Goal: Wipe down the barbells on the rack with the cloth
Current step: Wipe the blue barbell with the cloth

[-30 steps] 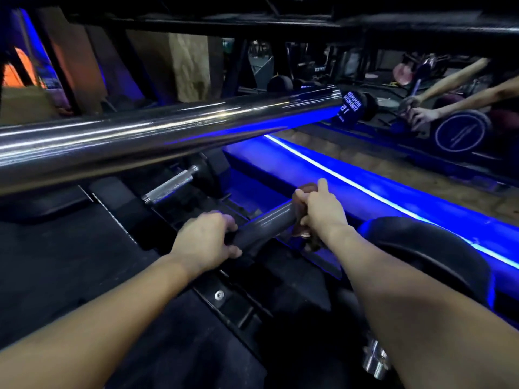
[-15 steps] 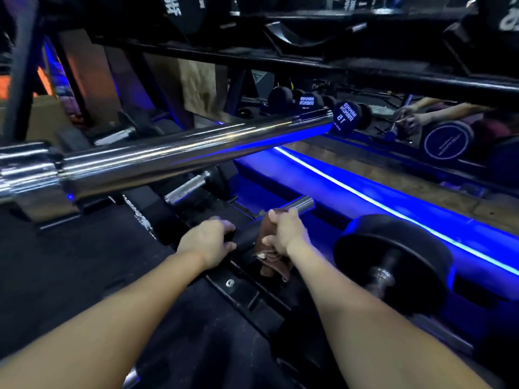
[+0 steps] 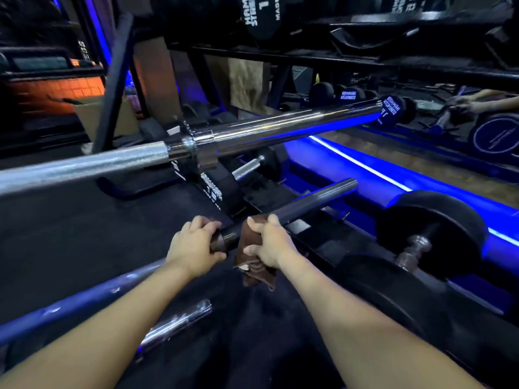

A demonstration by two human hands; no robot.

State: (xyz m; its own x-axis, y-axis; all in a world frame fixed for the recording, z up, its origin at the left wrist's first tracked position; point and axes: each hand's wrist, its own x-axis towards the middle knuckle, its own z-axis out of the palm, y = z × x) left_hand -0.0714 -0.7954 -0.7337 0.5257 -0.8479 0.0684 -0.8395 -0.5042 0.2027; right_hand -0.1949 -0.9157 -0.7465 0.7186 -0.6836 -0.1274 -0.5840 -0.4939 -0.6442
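Left hand grips the dark barbell steady; right hand wraps the brown cloth around it, mid-wipe. Next, probably sliding toward the far end.

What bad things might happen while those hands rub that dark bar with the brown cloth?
1. The right hand grips the brown cloth around the dark bar, but a loose end hangs below; it might snag on the rack.
2. The big chrome barbell crosses just above the hands, so lifting up quickly could bump knuckles or the head.
3. The left hand steadies the bar; if it slips, the bar might roll.
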